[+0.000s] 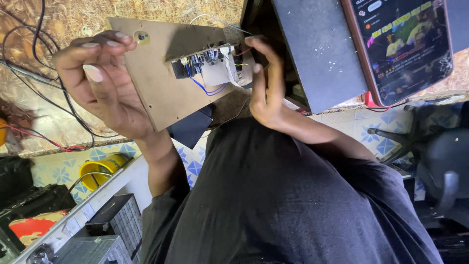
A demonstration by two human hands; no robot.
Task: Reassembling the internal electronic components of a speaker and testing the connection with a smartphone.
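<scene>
Nearest, low left: yellow tub (100,171) on the tiled floor (351,122).

Mid-scene: my left hand (102,83) grips the brown board (156,83) by its left edge, fingers wrapped over the far side and thumb on the near face, holding it raised and tilted.

Small circuit module (207,61) sits fixed at the board's right end. A blue wire (207,90) loops below it and a white ribbon cable (230,73) runs at its right. I judge the mounting done and the wiring unfinished.

My right hand (266,83) curls against the module's right edge, fingertips at the wires. I cannot tell whether it pinches one.

Far: dark slab (317,49), a phone (403,46) with its screen lit at far right, and black cables (29,58) on the bench at far left.
</scene>
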